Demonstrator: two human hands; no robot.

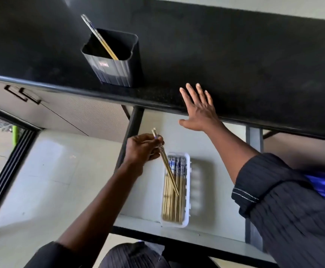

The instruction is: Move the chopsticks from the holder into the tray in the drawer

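Observation:
A black square holder [117, 72] stands on the dark counter near its front edge, with a pair of chopsticks [99, 38] leaning inside it. Below, in the open drawer [150, 190], a white tray [187, 190] holds several bamboo chopsticks with blue-patterned tops. My left hand [142, 148] is shut on a pair of chopsticks [169, 175] whose tips point down into the tray. My right hand [200, 111] is spread flat, fingers apart, resting on the counter's front edge and holding nothing.
The black counter [235, 64] spans the top of the view. A cabinet front with a recessed handle [24, 94] lies to the left. Pale floor tiles [47, 171] and a dark door track [6, 171] are at the lower left.

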